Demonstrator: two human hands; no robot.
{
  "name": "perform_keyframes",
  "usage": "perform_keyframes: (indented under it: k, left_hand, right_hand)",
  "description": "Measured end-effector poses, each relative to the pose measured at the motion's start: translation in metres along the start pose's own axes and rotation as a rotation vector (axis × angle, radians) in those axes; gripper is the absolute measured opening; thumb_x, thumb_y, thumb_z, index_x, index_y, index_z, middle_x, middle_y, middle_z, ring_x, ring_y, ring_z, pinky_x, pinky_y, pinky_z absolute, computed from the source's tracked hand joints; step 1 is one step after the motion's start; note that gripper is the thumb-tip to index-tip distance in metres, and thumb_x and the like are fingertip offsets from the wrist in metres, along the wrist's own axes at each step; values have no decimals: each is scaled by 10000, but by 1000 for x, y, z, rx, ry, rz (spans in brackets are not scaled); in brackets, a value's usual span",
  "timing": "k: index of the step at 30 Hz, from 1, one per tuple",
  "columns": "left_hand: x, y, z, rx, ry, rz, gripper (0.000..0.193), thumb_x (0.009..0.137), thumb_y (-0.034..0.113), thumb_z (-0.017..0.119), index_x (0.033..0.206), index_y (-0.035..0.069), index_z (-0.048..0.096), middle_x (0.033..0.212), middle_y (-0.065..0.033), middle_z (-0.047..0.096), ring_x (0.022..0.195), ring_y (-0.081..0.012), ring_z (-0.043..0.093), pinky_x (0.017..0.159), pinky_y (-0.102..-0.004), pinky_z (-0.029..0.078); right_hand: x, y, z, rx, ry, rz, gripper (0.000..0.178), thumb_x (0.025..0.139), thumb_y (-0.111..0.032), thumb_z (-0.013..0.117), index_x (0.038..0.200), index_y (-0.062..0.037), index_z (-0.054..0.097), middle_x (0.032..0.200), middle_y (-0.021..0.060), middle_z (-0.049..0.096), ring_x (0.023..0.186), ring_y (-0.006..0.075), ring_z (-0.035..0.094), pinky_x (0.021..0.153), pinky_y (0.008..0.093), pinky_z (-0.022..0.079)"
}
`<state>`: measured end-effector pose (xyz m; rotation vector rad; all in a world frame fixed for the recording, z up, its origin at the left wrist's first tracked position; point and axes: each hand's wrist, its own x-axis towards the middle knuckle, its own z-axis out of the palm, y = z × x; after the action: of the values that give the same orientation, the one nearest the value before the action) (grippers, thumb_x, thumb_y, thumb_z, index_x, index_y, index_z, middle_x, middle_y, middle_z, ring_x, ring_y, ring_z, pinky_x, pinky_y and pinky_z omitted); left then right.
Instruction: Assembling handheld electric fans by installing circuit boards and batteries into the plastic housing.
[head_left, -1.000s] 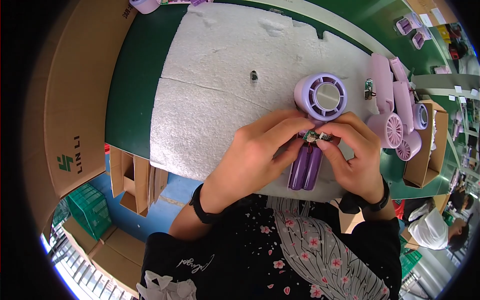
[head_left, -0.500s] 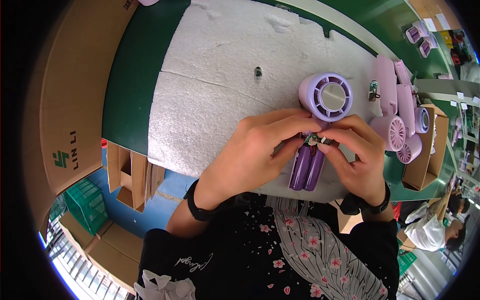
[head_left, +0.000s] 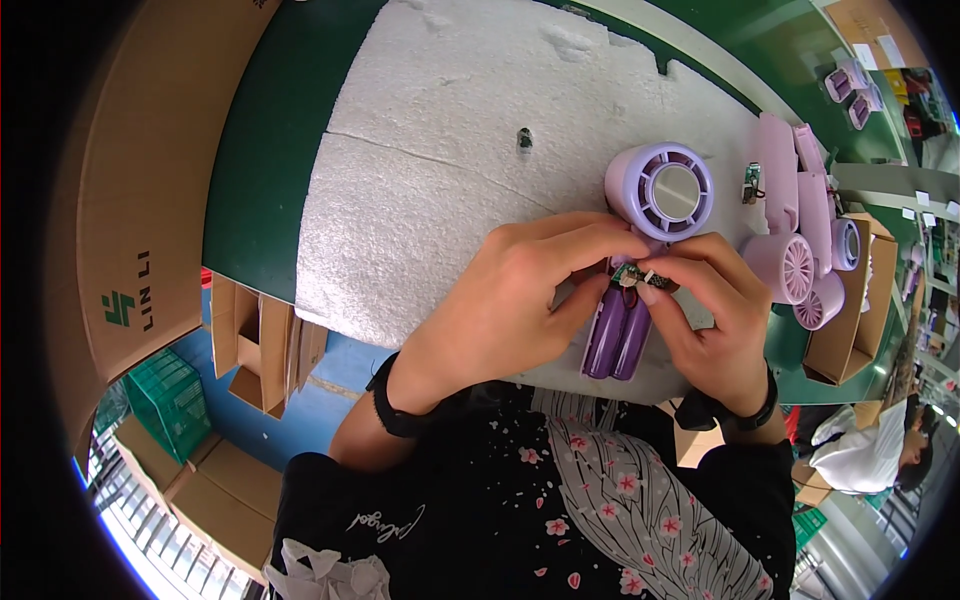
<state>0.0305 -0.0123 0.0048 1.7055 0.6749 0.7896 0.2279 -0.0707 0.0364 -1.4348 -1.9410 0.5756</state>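
A lilac handheld fan (head_left: 618,172) lies on the white foam sheet, its round head away from me and its handle toward me. Two purple cylindrical battery cells (head_left: 615,338) sit side by side in the handle. Between the head and the cells is a small green circuit board (head_left: 628,275) with fine wires. My left hand (head_left: 505,300) is closed, thumb and fingers pinching at the board's left end. My right hand (head_left: 722,305) pinches the board's right end between thumb and forefinger. The fingertips partly cover the board and the fan's neck.
A small dark part (head_left: 524,140) lies on the foam sheet (head_left: 400,220). At right are several pink fan casings (head_left: 778,268), another small circuit board (head_left: 751,184) and an open cardboard box (head_left: 855,335). A big carton (head_left: 150,200) stands at left. Another person (head_left: 865,455) is at far right.
The whole view has shifted slightly. Both hands keep their pinch on the circuit board, with only small finger movement. The person at far right has moved a little.
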Motion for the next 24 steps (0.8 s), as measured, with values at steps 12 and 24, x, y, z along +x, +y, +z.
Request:
perform_keyframes:
  k: [12, 24]
  left_hand:
    - [1, -1, 7, -24, 70, 25, 345, 775, -111, 613, 1087, 31, 655, 982, -144, 684, 819, -329, 691, 664, -363, 559]
    - [2, -2, 5, 23, 28, 22, 441, 757, -149, 644, 1159, 31, 665, 1081, -126, 698, 824, -213, 690, 698, -302, 565]
  right_hand:
    - [1, -1, -3, -40, -1, -26, 244, 743, 41, 781, 966, 5, 688, 918, 104, 664, 750, 223, 683, 629, 305, 555]
    - [1, 1, -2, 15, -6, 12, 234, 757, 44, 774, 972, 5, 691, 929, 105, 662, 762, 212, 691, 634, 300, 567]
